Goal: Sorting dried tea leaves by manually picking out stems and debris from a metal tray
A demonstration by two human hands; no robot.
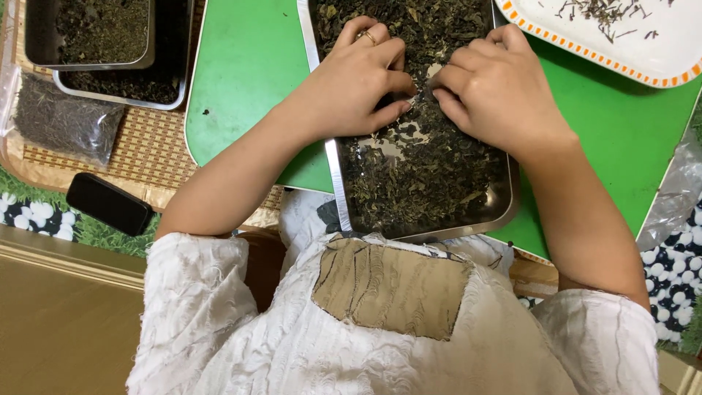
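A steel tray (337, 175) full of dark dried leaves (424, 172) lies on a green table (248, 73) right in front of me. Both my hands rest on the leaves in the middle of the tray. My left hand (355, 84), with a ring on one finger, has its fingers curled down into the leaves. My right hand (493, 88) is just beside it, fingertips pinched on the leaves where the two hands meet. What the fingertips hold is hidden.
A white plate with an orange-dotted rim (621, 36) holding a few stems sits at the far right. Two steel trays of dark leaves (110, 44) and a clear bag of leaves (62, 121) lie on a woven mat at left. A black flat object (110, 203) lies near the mat's edge.
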